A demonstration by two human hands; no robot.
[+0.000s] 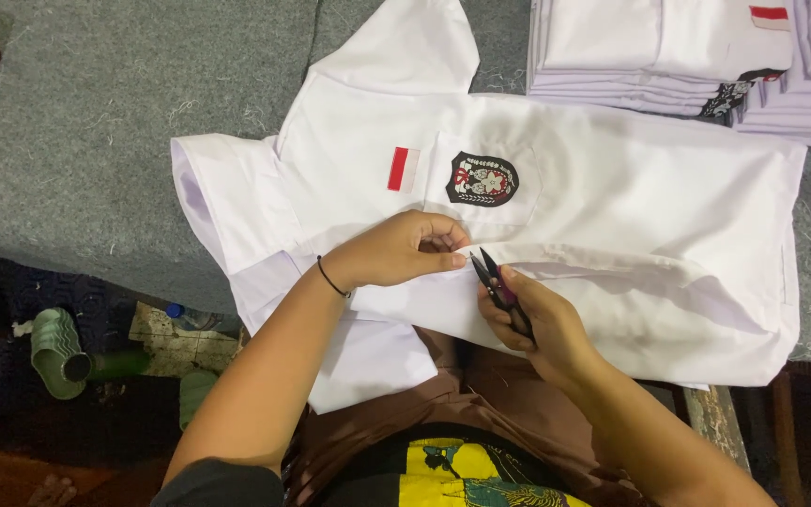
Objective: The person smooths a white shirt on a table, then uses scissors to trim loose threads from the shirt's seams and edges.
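Our left hand pinches the white shirt hem in a clamped grip. Just beside it, our right hand grips thread snips; we should keep the blades off the cloth.

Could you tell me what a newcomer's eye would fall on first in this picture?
Probably the white shirt spread across the grey table, with its dark crest patch and red-and-white patch. At its front edge, the left hand pinches the fabric while the right hand holds small black snips.

Smooth white cloth shirt lies on rough grey felt table; thread snips are dark, matt metal.
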